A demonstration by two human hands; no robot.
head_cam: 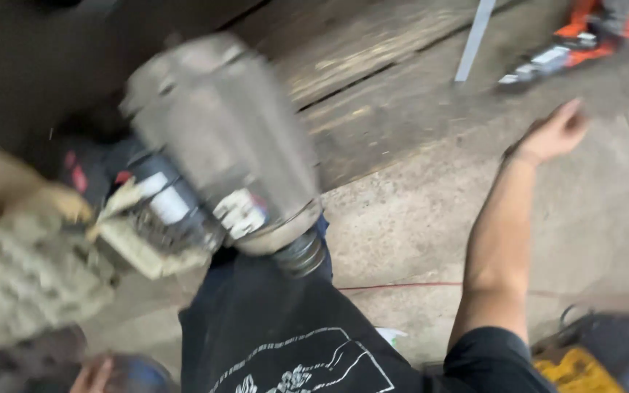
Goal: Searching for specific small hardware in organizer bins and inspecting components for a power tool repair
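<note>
The picture is blurred by motion. A heavy grey metal cylinder (220,138) with a ribbed end and a dirty base is raised close to the camera at left centre. My left hand (27,266), in a beige knit glove, grips its lower left end. My bare right hand (556,132) is stretched out to the upper right over the concrete floor (416,211). Its fingers are loosely apart and nothing is in it. My black shirt with a white print (285,342) fills the bottom middle.
Worn wooden planks (373,44) lie across the top. A flat metal strip (475,36) and an orange power tool (584,36) rest at top right. A thin red wire (402,286) crosses the floor. A yellow object (576,371) sits at bottom right.
</note>
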